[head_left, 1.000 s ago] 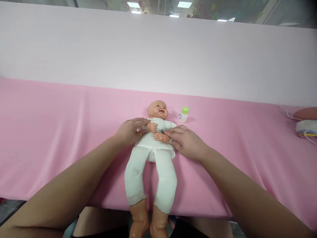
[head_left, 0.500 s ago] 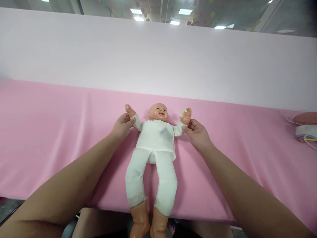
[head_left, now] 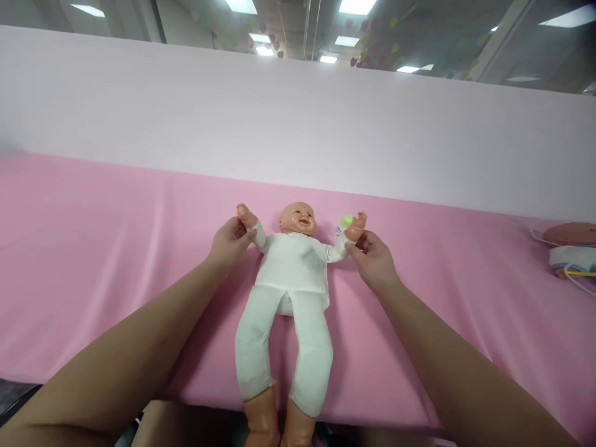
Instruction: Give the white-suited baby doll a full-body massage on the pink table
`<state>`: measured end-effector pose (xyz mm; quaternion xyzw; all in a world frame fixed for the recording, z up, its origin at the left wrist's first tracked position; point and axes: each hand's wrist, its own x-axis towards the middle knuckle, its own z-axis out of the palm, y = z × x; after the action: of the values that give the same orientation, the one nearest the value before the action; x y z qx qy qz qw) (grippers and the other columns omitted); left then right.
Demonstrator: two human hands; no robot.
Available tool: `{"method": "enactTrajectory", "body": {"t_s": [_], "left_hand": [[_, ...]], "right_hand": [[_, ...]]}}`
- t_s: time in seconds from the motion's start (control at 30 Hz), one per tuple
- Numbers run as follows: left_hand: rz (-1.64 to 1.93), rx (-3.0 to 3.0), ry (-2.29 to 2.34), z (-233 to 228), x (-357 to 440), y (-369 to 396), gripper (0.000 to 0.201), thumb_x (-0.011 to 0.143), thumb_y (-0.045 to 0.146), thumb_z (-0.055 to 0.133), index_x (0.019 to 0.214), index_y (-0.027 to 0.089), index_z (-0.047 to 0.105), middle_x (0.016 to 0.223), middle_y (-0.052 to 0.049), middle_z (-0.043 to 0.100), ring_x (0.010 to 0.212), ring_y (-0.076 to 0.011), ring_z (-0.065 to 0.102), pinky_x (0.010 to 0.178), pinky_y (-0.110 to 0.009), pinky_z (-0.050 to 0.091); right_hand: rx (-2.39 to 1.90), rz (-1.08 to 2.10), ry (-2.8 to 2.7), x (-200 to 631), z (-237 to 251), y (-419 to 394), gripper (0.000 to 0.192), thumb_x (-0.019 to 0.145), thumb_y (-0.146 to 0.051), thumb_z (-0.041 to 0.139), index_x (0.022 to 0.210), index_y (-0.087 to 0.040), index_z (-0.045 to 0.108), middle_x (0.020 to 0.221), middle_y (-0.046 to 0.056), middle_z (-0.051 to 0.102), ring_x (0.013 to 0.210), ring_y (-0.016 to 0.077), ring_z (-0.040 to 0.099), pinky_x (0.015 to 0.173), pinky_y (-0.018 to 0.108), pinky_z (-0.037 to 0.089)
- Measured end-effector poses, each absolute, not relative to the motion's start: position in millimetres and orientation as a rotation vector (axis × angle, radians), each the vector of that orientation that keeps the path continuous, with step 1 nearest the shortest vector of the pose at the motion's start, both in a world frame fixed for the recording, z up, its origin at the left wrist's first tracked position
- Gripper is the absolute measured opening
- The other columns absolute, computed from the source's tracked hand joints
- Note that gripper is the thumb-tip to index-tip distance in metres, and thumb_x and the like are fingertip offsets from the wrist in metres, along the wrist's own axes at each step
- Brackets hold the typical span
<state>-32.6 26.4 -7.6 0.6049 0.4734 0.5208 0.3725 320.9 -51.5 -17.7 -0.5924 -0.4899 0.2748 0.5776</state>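
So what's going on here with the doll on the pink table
A person has a baby doll in a white outfit lying face up on a table under a pink cloth, its feet hanging over the near edge. The left hand grips one doll wrist and the right hand grips the other, with both doll arms spread out and raised beside the head. A small bottle with a green cap stands just behind the doll hand held by the right hand.

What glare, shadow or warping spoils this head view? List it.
Head view: ceiling lights blow out white; soft, even light leaves only faint shadow beside the doll on the pink cloth; wide-lens stretch swells the forearms at the lower edge; the small bottle is half hidden by the doll's hand, and the right-edge clutter is smeared.
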Motion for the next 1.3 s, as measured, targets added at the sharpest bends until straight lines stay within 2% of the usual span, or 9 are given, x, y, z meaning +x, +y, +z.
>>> {"method": "enactTrajectory", "body": {"t_s": [0.13, 0.23, 0.37, 0.63, 0.87, 0.97, 1.07, 1.2, 1.3], "left_hand": [[1.209, 2.006, 1.246, 0.9, -22.8, 7.5, 0.038, 0.087, 0.048, 0.072, 0.118, 0.026, 0.071, 0.118, -0.005, 0.078, 0.113, -0.0307, 0.071, 0.101, -0.044, 0.056], [1.08, 2.338, 1.18, 4.6, -18.5, 0.8, 0.042, 0.09, 0.044, 0.066, 0.129, 0.028, 0.07, 0.13, -0.005, 0.075, 0.118, -0.0299, 0.07, 0.101, -0.042, 0.056], [0.953, 2.588, 1.122, 6.2, -16.9, -0.5, 0.043, 0.091, 0.04, 0.063, 0.132, 0.028, 0.072, 0.134, -0.006, 0.073, 0.12, -0.0293, 0.069, 0.102, -0.043, 0.057], [0.735, 2.826, 1.03, 7.2, -10.5, 0.3, 0.043, 0.096, 0.032, 0.054, 0.134, 0.028, 0.072, 0.136, -0.007, 0.073, 0.13, -0.0295, 0.065, 0.116, -0.047, 0.049], [0.962, 2.401, 1.19, 3.0, -16.4, 3.9, 0.041, 0.091, 0.036, 0.061, 0.131, 0.03, 0.07, 0.13, -0.005, 0.075, 0.118, -0.0302, 0.069, 0.102, -0.044, 0.055], [1.094, 1.967, 1.248, -3.1, -23.3, 15.4, 0.032, 0.09, 0.041, 0.065, 0.117, 0.026, 0.071, 0.117, -0.006, 0.078, 0.108, -0.0285, 0.072, 0.096, -0.042, 0.058], [1.21, 1.502, 1.216, -10.1, -30.0, 31.5, 0.026, 0.088, 0.042, 0.068, 0.102, 0.021, 0.068, 0.108, -0.009, 0.077, 0.103, -0.0275, 0.074, 0.093, -0.043, 0.06], [1.295, 1.077, 1.232, -18.8, -36.1, 51.6, 0.022, 0.086, 0.034, 0.072, 0.101, 0.02, 0.067, 0.108, -0.012, 0.076, 0.101, -0.0279, 0.076, 0.093, -0.045, 0.062], [1.303, 0.992, 1.252, -24.0, -38.5, 58.9, 0.022, 0.085, 0.031, 0.073, 0.102, 0.021, 0.065, 0.106, -0.012, 0.076, 0.097, -0.0273, 0.077, 0.091, -0.044, 0.063]], "right_hand": [[-1.387, 0.463, -1.555, 302.4, -6.1, -70.4, 0.044, 0.087, -0.034, 0.071, 0.13, -0.026, 0.068, 0.119, 0.006, 0.076, 0.097, 0.0251, 0.073, 0.091, 0.046, 0.061], [-1.29, 0.307, -1.877, 292.4, -4.0, -78.2, 0.047, 0.087, -0.024, 0.066, 0.134, -0.029, 0.069, 0.125, 0.005, 0.075, 0.109, 0.027, 0.07, 0.098, 0.049, 0.058], [-1.18, 0.127, -2.151, 285.7, -5.4, -79.9, 0.046, 0.089, -0.017, 0.061, 0.132, -0.03, 0.072, 0.13, 0.003, 0.075, 0.123, 0.0301, 0.065, 0.109, 0.056, 0.052], [-1.142, -0.024, -2.322, 277.4, -5.5, -80.3, 0.044, 0.095, -0.014, 0.056, 0.135, -0.026, 0.071, 0.132, 0.004, 0.074, 0.122, 0.0292, 0.063, 0.109, 0.055, 0.052], [-1.281, 0.209, -2.037, 286.9, -3.0, -79.0, 0.045, 0.093, -0.02, 0.06, 0.137, -0.028, 0.066, 0.128, 0.007, 0.074, 0.115, 0.0297, 0.067, 0.102, 0.053, 0.055], [-1.387, 0.416, -1.658, 302.2, -10.4, -67.3, 0.043, 0.092, -0.033, 0.066, 0.135, -0.027, 0.064, 0.124, 0.007, 0.075, 0.106, 0.0276, 0.071, 0.094, 0.05, 0.06], [-1.37, 0.635, -1.293, 321.4, -23.6, -49.3, 0.044, 0.09, -0.041, 0.068, 0.13, -0.023, 0.063, 0.123, 0.009, 0.075, 0.106, 0.0274, 0.073, 0.095, 0.052, 0.062], [-1.325, 0.886, -0.966, 346.0, -42.6, -29.1, 0.037, 0.088, -0.036, 0.067, 0.124, -0.024, 0.062, 0.118, 0.013, 0.075, 0.1, 0.0302, 0.077, 0.091, 0.056, 0.065], [-1.31, 0.913, -1.007, 355.9, -51.1, -22.8, 0.039, 0.09, -0.035, 0.065, 0.127, -0.025, 0.062, 0.117, 0.014, 0.074, 0.101, 0.0319, 0.077, 0.089, 0.058, 0.066]]}}
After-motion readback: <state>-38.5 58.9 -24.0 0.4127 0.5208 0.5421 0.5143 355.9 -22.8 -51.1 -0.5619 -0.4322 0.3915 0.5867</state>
